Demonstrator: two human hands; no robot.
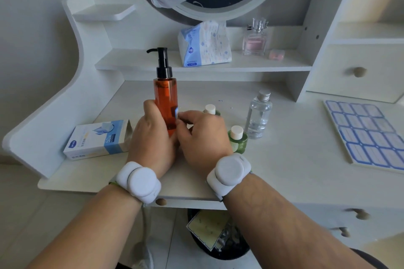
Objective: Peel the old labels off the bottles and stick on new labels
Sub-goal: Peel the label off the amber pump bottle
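Now my left hand (150, 135) grips the bottle (166, 102) upright on the table (284, 159), while my right hand (201, 133) fingers pinch a blue label (177, 112) against its side. Pressed crooked, I reckon it creases; the sheet (367, 133) lies well right.

Even, soft daylight, seemingly from the right, where the drawer unit (358, 72) looks warmer. Shadows are faint; 1 dim patch lies under the shelf (196, 67). No harsh glare. Wide-angle distortion bows the desk edge (131, 190) and stretches both forearms. Overall focus slightly soft, corners softest.
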